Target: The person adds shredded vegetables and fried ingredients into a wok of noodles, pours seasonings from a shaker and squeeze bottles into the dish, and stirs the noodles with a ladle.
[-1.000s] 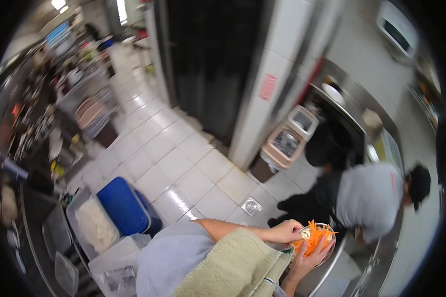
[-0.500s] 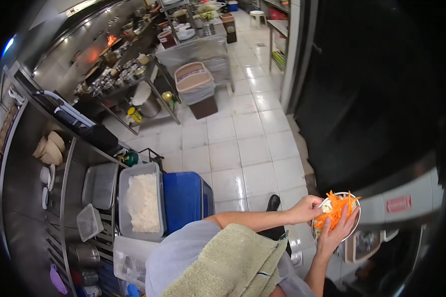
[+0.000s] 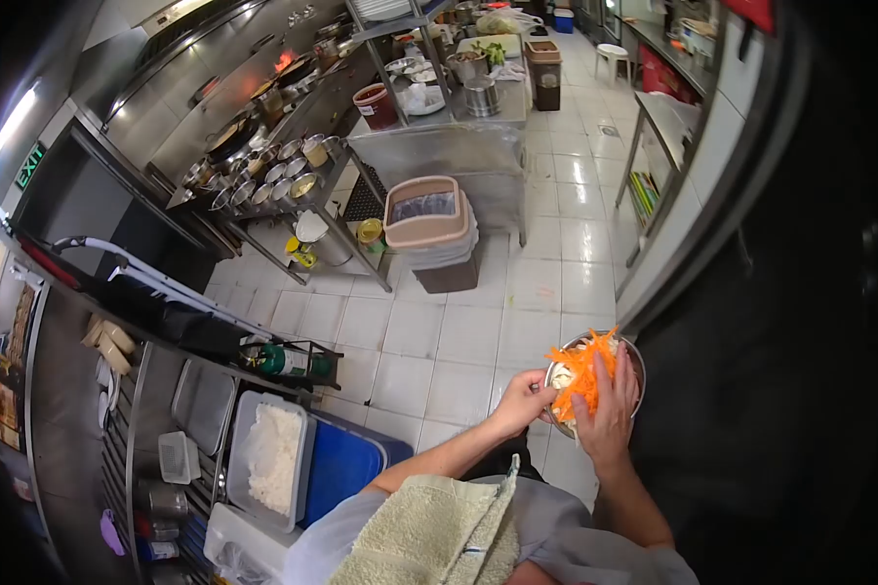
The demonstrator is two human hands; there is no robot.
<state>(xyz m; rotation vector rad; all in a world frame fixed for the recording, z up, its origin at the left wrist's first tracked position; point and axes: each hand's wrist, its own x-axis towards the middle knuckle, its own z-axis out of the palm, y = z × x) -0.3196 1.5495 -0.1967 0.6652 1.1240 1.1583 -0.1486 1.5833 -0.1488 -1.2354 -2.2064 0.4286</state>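
Observation:
A round metal bowl (image 3: 638, 378) is in front of me, heaped with orange shredded carrots (image 3: 578, 369) over pale, white pieces. My left hand (image 3: 522, 402) grips the bowl's left rim, its fingers closed. My right hand (image 3: 607, 409) rests on the heap from the near right side, with fingers and thumb around some of the carrots. Beneath my hands, part of the bowl is hidden. A green towel (image 3: 424, 531) lies across my clothing.
A trash bin (image 3: 429, 214) stands ahead beside a steel table (image 3: 439, 146). Left of me are a tub of white grains (image 3: 275, 463), a blue box (image 3: 346, 468) and a steel rack. A dark doorway edge is close on my right. Tiled floor (image 3: 478, 322) runs forward.
My view has turned right and moved forward; the bin and steel table appear nearer. The bowl has shifted left in view with both hands still on it and the carrots.

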